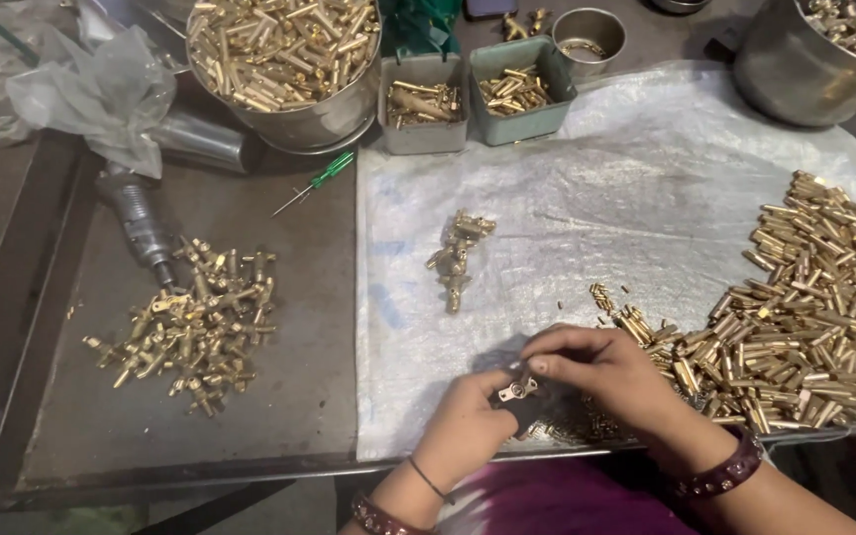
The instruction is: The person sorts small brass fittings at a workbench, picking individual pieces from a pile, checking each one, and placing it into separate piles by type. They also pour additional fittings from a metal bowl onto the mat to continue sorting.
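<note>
Now both hands are meeting at the near edge of the tabletop (279, 248), over the white plastic sheet (587, 198). The left hand (468, 426) is gripping a small brass fitting (518, 387) btw thumb and fingers, and the right hand (601, 372) is coming from above w/ its fingertips closing on the same fitting, so the two hands are together, clamped on it. The fitting is sitting just above the sheet, near the front rim of the tabletop. Both wrists are wearing dark bracelets.

Just right of the right hand, a big heap of brass tubes (804, 327) is lying on the sheet, reaching to the right edge. A few small brass pieces (606, 297) are lying near the fingers. In the middle of the sheet a short row of assembled brass fittings (456, 258) is lying, well apart from the hands.

On the bare dark part at left, a pile of brass fittings (190, 332) is resting, and beside it a grey power tool (141, 223) wrapped partly in plastic. A green screwdriver (317, 182) is lying near the sheet corner. At the back, a steel bowl (289, 64) full of brass tubes, two grey-green boxes (478, 94) w/ small parts, a small steel cup (588, 35) and another steel pot (814, 59) at right are standing.
</note>
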